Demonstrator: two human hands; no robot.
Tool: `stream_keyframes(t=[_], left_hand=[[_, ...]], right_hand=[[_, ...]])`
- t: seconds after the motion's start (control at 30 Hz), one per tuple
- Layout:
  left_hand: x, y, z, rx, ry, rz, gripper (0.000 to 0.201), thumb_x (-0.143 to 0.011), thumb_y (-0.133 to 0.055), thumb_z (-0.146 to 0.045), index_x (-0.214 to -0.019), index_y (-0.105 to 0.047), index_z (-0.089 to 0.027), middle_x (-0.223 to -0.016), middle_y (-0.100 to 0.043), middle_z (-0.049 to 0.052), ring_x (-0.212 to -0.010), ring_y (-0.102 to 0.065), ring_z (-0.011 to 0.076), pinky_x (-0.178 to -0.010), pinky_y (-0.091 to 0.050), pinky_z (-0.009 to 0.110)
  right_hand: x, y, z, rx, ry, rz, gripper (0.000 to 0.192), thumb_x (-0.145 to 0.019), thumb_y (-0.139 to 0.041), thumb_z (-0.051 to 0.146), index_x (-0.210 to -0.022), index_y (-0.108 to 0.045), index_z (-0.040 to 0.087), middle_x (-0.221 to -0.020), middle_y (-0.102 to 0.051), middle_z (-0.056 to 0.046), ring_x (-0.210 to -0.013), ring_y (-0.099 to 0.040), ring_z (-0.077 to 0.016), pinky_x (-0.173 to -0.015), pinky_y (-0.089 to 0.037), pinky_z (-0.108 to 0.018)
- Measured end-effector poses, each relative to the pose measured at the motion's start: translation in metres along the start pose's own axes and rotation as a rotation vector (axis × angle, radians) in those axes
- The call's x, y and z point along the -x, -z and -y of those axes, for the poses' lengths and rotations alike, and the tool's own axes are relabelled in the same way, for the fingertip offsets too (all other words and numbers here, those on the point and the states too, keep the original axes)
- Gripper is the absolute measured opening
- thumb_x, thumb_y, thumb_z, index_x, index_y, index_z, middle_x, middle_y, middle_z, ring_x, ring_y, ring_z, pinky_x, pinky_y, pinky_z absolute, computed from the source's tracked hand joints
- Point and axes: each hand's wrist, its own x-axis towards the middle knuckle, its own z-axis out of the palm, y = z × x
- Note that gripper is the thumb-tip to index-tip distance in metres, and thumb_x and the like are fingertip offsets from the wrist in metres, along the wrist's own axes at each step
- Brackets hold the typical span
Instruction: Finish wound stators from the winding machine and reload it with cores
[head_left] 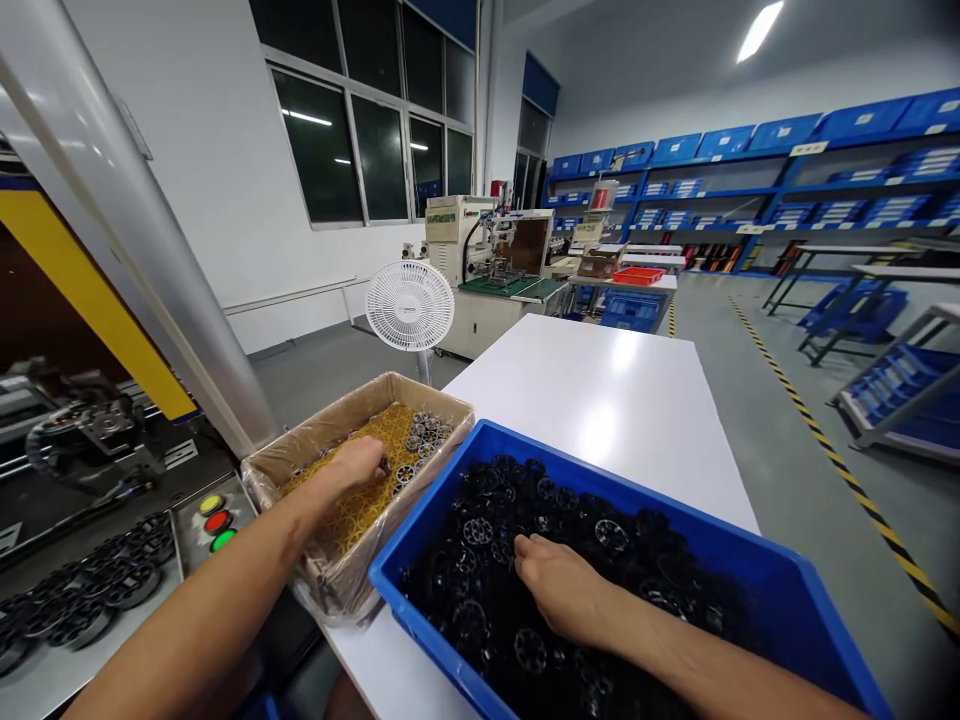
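Black plastic wheels [607, 535], round and spoked, fill the blue bin [787, 590] where my right hand [559, 585] lies palm down, fingers [525, 548] pressed into the heap; whether they have closed on a wheel I cannot tell, since their tips are sunk among the parts. The wheels lie every way, most of them flat or slightly tilted with their round faces up, so they have no long axis to speak of. The ones nearest sit just beyond my fingertips and under my palm. My left hand [360, 462] reaches into the cardboard box [300, 440] just to the left of the bin, its fingers curled down onto the yellow rings [352, 510] that cover the bottom; its grip is hidden too. Small metal-looking wheels [424, 432] lie in a cluster right beside those fingers, toward the far corner of the box. Both containers stand on the near end of the white table [592, 390], touching each other. Farther left, more dark wheels [90, 600] lie on a grey machine ledge beside three coloured buttons [216, 520].
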Motion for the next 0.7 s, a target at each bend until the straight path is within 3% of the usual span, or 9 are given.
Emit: stream_keyframes(t=[0.1, 0.17, 0.23, 0.37, 0.47, 0.57, 0.7], left_hand=[[0.059, 0.017, -0.014, 0.154, -0.021, -0.188, 0.025, -0.087, -0.066, -0.033, -0.104, -0.064, -0.015, -0.1, -0.068, 0.005, -0.091, -0.066, 0.0203, -0.085, -0.054, 0.043], [0.114, 0.017, -0.028, 0.295, -0.047, -0.322, 0.038, -0.087, -0.065, -0.035, -0.119, -0.058, -0.016, -0.102, -0.068, 0.006, -0.09, -0.066, 0.0187, -0.087, -0.054, 0.038], [0.172, 0.006, -0.045, 0.428, -0.061, -0.406, 0.047, -0.091, -0.057, -0.039, -0.133, -0.05, -0.019, -0.109, -0.065, 0.009, -0.087, -0.066, 0.0169, -0.081, -0.057, 0.031], [0.255, -0.029, -0.087, 1.083, 0.005, -0.537, 0.033, -0.077, -0.076, -0.031, -0.108, -0.073, -0.025, -0.127, -0.061, 0.009, -0.102, -0.067, 0.0234, -0.083, -0.057, 0.027], [0.282, -0.043, -0.119, 1.483, 0.167, -0.553, 0.038, -0.069, -0.083, -0.029, -0.106, -0.076, -0.026, -0.115, -0.07, 0.008, -0.083, -0.071, 0.0182, -0.069, -0.058, 0.021], [0.293, -0.046, -0.144, 1.683, 0.226, -0.531, 0.038, -0.066, -0.085, -0.031, -0.103, -0.077, -0.025, -0.095, -0.077, 0.005, -0.062, -0.066, 0.0112, -0.057, -0.054, 0.017], [0.305, -0.049, -0.164, 1.805, 0.258, -0.494, 0.044, -0.05, -0.093, -0.023, -0.091, -0.079, -0.026, -0.085, -0.079, 0.003, -0.07, -0.072, 0.0144, -0.066, -0.057, 0.018]], right_hand=[[0.0, 0.006, -0.002, -0.016, 0.039, -0.061, 0.025, -0.075, -0.054, 0.003, -0.091, -0.071, 0.009, -0.101, -0.069, -0.018, -0.097, -0.066, -0.0267, -0.094, -0.051, -0.035], [0.0, 0.011, -0.002, -0.049, 0.057, -0.142, 0.019, -0.075, -0.058, 0.006, -0.09, -0.068, 0.011, -0.099, -0.068, -0.015, -0.094, -0.066, -0.0251, -0.09, -0.053, -0.035], [0.002, 0.016, 0.002, -0.097, 0.069, -0.257, 0.021, -0.074, -0.064, 0.009, -0.095, -0.065, 0.013, -0.099, -0.067, -0.013, -0.093, -0.066, -0.025, -0.087, -0.055, -0.038], [0.02, 0.035, 0.036, -0.205, 0.15, -0.507, 0.035, -0.082, -0.066, 0.014, -0.115, -0.057, 0.013, -0.11, -0.063, -0.015, -0.103, -0.062, -0.0247, -0.091, -0.054, -0.044], [0.044, 0.051, 0.084, -0.315, 0.389, -0.697, 0.034, -0.088, -0.064, 0.023, -0.119, -0.056, 0.013, -0.112, -0.063, -0.015, -0.105, -0.061, -0.0225, -0.091, -0.054, -0.04], [0.065, 0.057, 0.13, -0.461, 0.719, -0.928, 0.032, -0.089, -0.064, 0.021, -0.118, -0.057, 0.011, -0.103, -0.066, -0.015, -0.096, -0.063, -0.0199, -0.083, -0.057, -0.034], [0.078, 0.051, 0.158, -0.505, 0.803, -1.043, 0.032, -0.088, -0.068, 0.023, -0.116, -0.056, 0.011, -0.099, -0.066, -0.014, -0.091, -0.064, -0.0191, -0.079, -0.057, -0.032]])
